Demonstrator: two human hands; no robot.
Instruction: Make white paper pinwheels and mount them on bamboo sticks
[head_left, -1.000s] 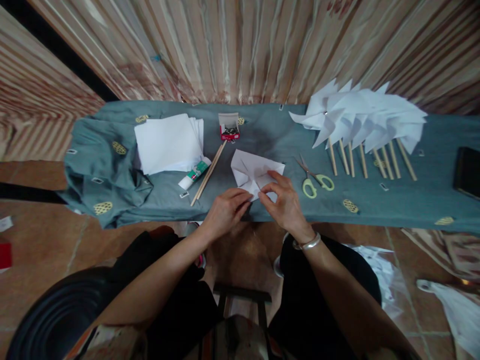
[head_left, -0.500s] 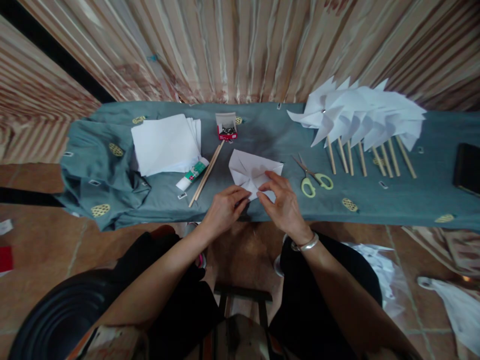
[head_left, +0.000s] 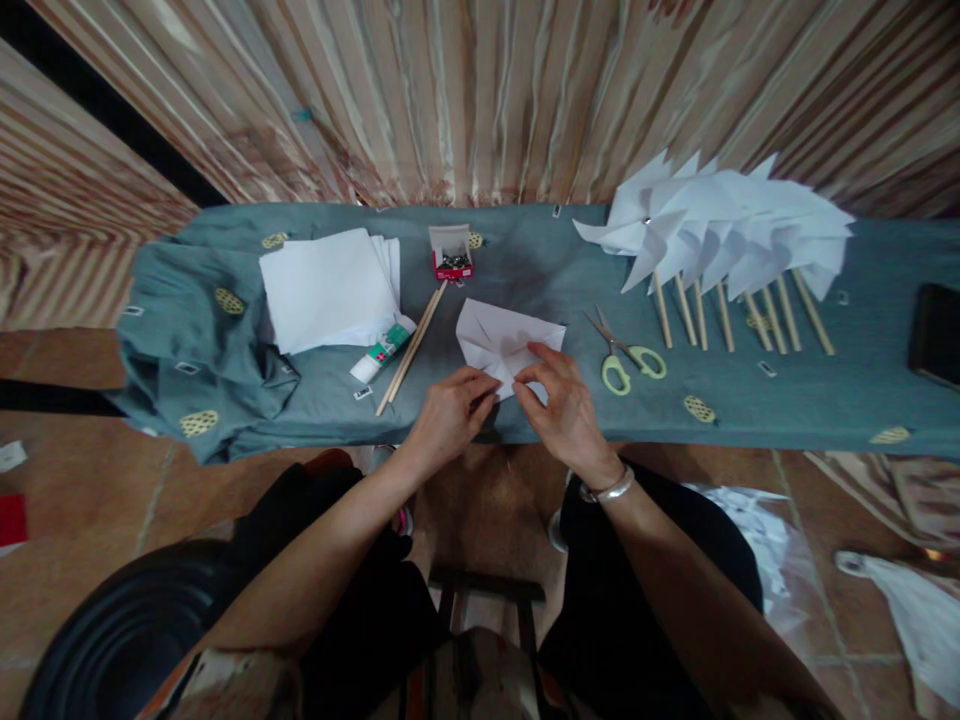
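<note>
A white sheet of paper [head_left: 491,330] with slits and bent-in flaps lies in front of me near the table's front edge. At its near left edge my left hand [head_left: 452,410] pinches the paper between thumb and fingers. My right hand [head_left: 564,405], a silver bangle on its wrist, grips the near right part of the same sheet with curled fingers. Just right of it rest scissors [head_left: 616,352] with yellow-green handles, their blades slightly apart. Wooden sticks [head_left: 412,348] and a green-and-white glue tube [head_left: 384,350] are to the left.
A stack of white paper [head_left: 330,290] lies on the left of the cloth-covered table [head_left: 525,240]. Behind the sheet stands an open red box [head_left: 451,262] of small metal pieces. Several paper pinwheels [head_left: 720,220] on sticks overlap at the right; a dark object [head_left: 936,335] sits beyond.
Both hands keep nearly the same hold on the paper. The view shifts very slightly; nothing on the table has visibly moved.
</note>
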